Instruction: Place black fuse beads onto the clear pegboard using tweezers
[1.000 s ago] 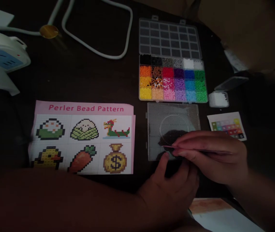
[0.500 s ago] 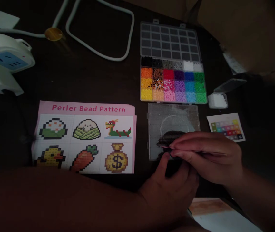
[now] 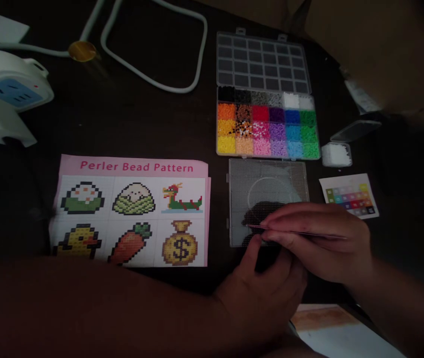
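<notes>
A clear square pegboard [image 3: 239, 199], with a faint ring and dark reflections on it, lies before me. My right hand [image 3: 323, 238] pinches slim tweezers [image 3: 308, 233]. Their tips point left, low over the board's near part; I cannot make out any bead between them. My left hand [image 3: 264, 288] is at the board's near edge, the thumb on the edge and the other fingers curled, partly hidden by my right hand. Just beyond the board stands an open bead box [image 3: 217, 124] with coloured beads sorted in compartments.
A pink-bordered pattern sheet [image 3: 133, 167] lies to the left. On the right are a small open box of white beads [image 3: 336, 154] and a colour chart [image 3: 349, 196]. A white power strip [image 3: 10, 89] and a looped cable [image 3: 200, 54] occupy the far left.
My right hand and the tweezers have shifted very slightly left. The left hand keeps its place at the pegboard's edge.
</notes>
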